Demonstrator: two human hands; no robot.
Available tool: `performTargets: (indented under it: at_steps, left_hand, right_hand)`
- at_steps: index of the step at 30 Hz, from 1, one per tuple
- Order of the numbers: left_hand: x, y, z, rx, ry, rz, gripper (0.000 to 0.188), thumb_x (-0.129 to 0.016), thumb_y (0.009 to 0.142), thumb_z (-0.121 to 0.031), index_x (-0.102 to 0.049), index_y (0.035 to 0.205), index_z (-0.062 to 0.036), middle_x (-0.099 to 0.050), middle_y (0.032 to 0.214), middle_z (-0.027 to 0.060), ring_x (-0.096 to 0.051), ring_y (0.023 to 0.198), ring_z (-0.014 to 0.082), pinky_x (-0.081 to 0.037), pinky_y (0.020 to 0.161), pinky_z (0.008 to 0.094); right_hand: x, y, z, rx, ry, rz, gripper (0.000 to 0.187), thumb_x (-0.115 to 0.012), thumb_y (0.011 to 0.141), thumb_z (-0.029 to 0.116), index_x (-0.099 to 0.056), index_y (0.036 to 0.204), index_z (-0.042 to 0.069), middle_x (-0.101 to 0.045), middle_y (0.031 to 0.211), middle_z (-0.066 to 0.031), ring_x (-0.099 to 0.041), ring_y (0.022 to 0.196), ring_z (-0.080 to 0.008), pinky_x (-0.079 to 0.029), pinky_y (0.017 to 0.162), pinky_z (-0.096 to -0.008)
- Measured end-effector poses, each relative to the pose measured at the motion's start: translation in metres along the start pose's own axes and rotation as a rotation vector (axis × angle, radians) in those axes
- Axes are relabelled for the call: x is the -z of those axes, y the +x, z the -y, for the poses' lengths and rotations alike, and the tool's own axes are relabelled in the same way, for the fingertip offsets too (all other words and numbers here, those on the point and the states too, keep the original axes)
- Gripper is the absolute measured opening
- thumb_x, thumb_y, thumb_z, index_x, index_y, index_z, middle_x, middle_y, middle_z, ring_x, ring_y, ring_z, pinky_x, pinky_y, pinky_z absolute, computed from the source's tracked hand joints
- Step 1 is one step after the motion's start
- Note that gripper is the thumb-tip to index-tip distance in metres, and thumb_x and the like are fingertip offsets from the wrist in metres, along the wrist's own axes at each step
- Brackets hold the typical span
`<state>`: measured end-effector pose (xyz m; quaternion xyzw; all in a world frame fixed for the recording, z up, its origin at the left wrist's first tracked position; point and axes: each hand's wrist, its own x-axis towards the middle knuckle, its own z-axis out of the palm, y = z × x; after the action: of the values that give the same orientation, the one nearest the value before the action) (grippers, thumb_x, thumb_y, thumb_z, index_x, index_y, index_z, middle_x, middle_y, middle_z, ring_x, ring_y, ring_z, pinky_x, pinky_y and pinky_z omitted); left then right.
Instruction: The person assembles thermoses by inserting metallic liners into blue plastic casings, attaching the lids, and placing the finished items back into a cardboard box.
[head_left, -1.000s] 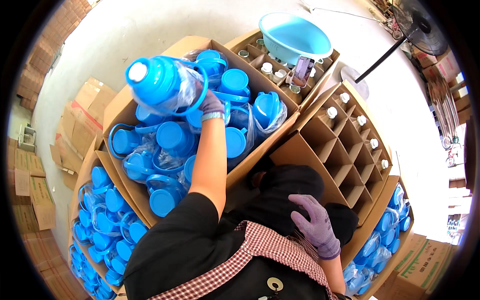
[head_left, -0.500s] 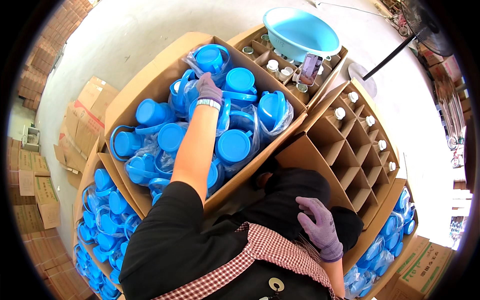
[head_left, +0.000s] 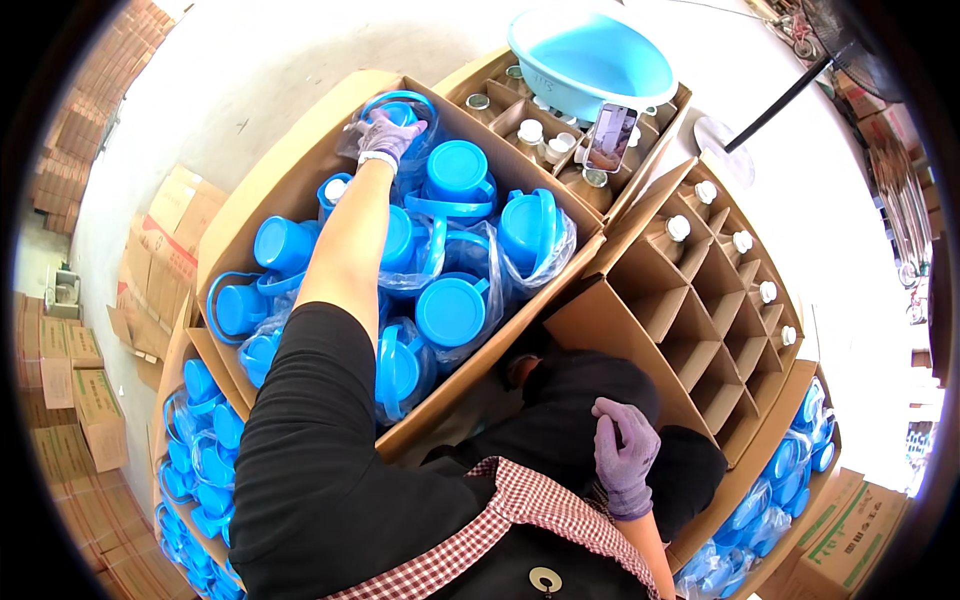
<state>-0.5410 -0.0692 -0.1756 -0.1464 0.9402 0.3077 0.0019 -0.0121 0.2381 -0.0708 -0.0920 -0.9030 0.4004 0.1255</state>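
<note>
My left hand (head_left: 385,138), in a purple glove, reaches to the far corner of an open cardboard box (head_left: 590,255). Its fingers curve over the top of a blue cup-lidded flask (head_left: 398,113), which has a looped handle and clear plastic around it. Several similar flasks (head_left: 457,170) crowd this box, some bagged; one shows a white stopper (head_left: 336,190). Above my lap, my gloved right hand (head_left: 625,455) hangs with loosely bent fingers and holds nothing. To its upper right stands a divided carton (head_left: 690,375), with white-capped bottles (head_left: 678,228) in some of its compartments.
A light-blue basin (head_left: 590,60) and a phone (head_left: 609,138) sit over another divided carton at the back. Boxes of blue flasks flank me at lower left (head_left: 205,440) and lower right (head_left: 775,480). A fan (head_left: 780,110) stands at far right.
My left hand has moved farther away and to the left, onto the flask in the far corner. The right hand has shifted slightly left, its fingers more bent.
</note>
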Motion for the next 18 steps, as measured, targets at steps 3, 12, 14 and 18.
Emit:
performTargets:
  at_steps: [3,12,14,18]
  left_hand:
    - [-0.001,0.017,0.013,0.022,0.213,-0.225,0.117,-0.088,0.065,-0.066,-0.039,0.153,-0.0077,-0.036,0.159,0.0308,-0.044,0.144,0.0469,-0.039,0.119,0.0534]
    - [0.099,-0.053,0.054,-0.338,0.018,-0.630,0.080,-0.088,0.069,-0.057,-0.059,0.125,-0.0077,-0.061,0.126,0.0216,-0.056,0.122,0.0398,-0.048,0.102,0.0495]
    - [0.113,-0.045,0.103,-0.182,0.119,-0.424,0.082,-0.087,0.071,-0.059,-0.058,0.128,-0.0080,-0.059,0.130,0.0233,-0.055,0.125,0.0410,-0.048,0.103,0.0496]
    - [0.064,-0.053,0.185,-0.306,0.168,-0.247,0.075,-0.073,0.087,-0.062,-0.057,0.137,-0.0092,-0.047,0.148,0.0264,-0.047,0.137,0.0446,-0.041,0.113,0.0530]
  right_hand:
    - [-0.007,-0.002,-0.008,0.070,0.001,-0.063,0.019,-0.066,0.086,-0.003,-0.075,0.102,0.005,-0.074,0.088,-0.0124,-0.073,0.076,-0.0274,-0.057,0.069,-0.0325]
    - [-0.007,-0.011,-0.023,0.079,-0.028,-0.118,0.025,-0.066,0.082,-0.007,-0.075,0.104,0.004,-0.075,0.091,-0.0161,-0.074,0.077,-0.0309,-0.059,0.071,-0.0343]
    - [-0.011,-0.012,-0.024,0.103,-0.012,-0.128,0.026,-0.066,0.082,-0.007,-0.075,0.104,0.003,-0.075,0.091,-0.0169,-0.074,0.077,-0.0312,-0.059,0.070,-0.0345]
    - [-0.012,-0.010,-0.021,0.142,0.003,-0.130,0.027,-0.066,0.081,-0.008,-0.075,0.105,0.003,-0.074,0.092,-0.0177,-0.074,0.076,-0.0313,-0.059,0.069,-0.0343]
